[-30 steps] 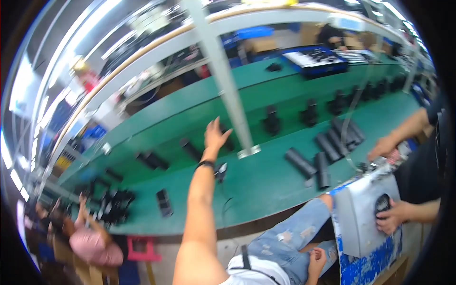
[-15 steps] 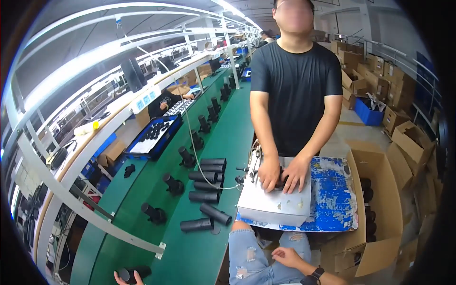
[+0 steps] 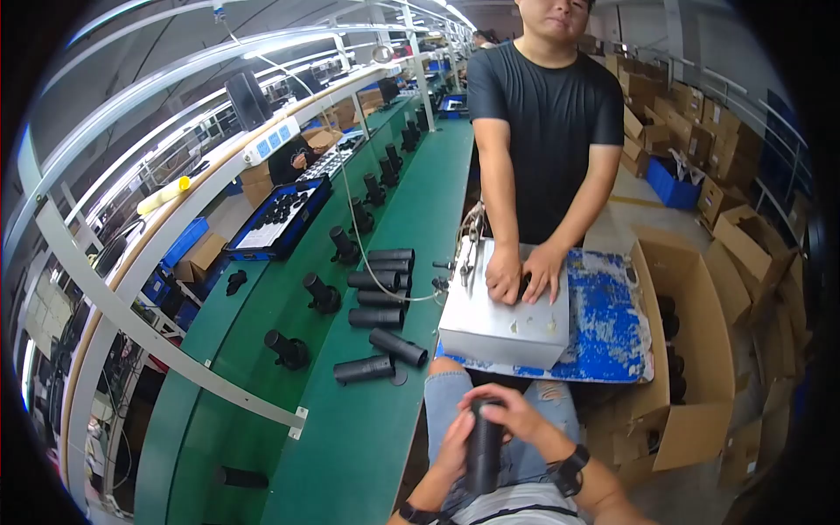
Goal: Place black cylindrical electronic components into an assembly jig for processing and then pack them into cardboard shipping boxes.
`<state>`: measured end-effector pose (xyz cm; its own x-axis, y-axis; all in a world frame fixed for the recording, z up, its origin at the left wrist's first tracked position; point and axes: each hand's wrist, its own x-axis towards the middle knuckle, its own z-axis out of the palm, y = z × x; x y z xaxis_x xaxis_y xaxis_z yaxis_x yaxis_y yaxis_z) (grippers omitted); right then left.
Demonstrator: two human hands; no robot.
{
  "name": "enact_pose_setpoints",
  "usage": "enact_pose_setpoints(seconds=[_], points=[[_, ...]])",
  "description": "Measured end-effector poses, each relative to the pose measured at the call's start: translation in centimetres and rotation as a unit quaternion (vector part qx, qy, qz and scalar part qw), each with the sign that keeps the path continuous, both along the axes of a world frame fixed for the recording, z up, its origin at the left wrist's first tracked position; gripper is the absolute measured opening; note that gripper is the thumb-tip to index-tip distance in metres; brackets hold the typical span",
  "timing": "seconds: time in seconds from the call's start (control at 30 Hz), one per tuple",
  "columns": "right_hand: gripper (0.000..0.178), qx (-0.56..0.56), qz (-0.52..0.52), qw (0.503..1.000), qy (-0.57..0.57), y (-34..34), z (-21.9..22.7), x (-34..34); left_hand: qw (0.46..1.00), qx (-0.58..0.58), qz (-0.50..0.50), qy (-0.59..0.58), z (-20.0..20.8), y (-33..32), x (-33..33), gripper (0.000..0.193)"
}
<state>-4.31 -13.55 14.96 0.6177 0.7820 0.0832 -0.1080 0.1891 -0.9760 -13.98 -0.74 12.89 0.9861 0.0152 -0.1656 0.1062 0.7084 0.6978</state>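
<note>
Above my lap, a black ribbed tube (image 3: 482, 462) is held nearly upright between my two hands. My left hand (image 3: 451, 448) grips its left side. My right hand (image 3: 522, 418) closes over the top end, with fingertips around the rim. A similar black cylinder (image 3: 241, 477) lies on the green bench to the left. Several more black tubes (image 3: 374, 317) lie grouped on the green bench, left of the metal box (image 3: 503, 343).
A co-worker (image 3: 547, 140) presses both hands on a dark part on the metal box. Black flanged pieces (image 3: 322, 296) stand in a row on the green bench (image 3: 350, 437). A cardboard carton (image 3: 700, 350) holds dark parts at right. A white metal frame (image 3: 201, 372) crosses the left side.
My left hand has come from the bench at lower left to my lap, now with a black tube. My right hand has risen from my thigh onto its top. The head view has shifted.
</note>
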Motion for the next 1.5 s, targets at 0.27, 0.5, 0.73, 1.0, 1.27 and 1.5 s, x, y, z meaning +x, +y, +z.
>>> enact_pose_setpoints(seconds=[0.27,0.5,0.73,1.0,1.27,1.5], points=[[0.067,0.044,-0.091,0.995,-0.003,-6.1,-0.7,-2.8,0.952,-0.138,-0.274,0.02,-3.8,-2.1,0.9,0.054],[0.08,0.161,-0.309,0.929,-0.122,-9.9,5.8,-0.6,0.948,0.019,-0.26,-0.183,0.4,-1.7,4.8,0.06],[0.085,0.316,-0.26,0.91,-0.071,-13.2,4.2,0.0,0.886,0.264,-0.023,-0.38,2.2,-3.5,5.3,0.059],[0.063,0.264,-0.349,0.897,-0.062,-12.4,5.9,-0.7,0.965,0.067,-0.188,-0.173,2.0,-5.0,6.0,0.04],[0.076,0.33,-0.093,0.937,-0.063,-12.2,4.9,6.0,0.952,-0.031,-0.287,-0.098,0.5,-3.9,9.8,0.061],[0.045,0.156,-0.32,0.914,-0.195,-4.4,6.7,16.3,0.974,0.031,-0.221,-0.029,-6.1,-1.1,14.4,0.049]])
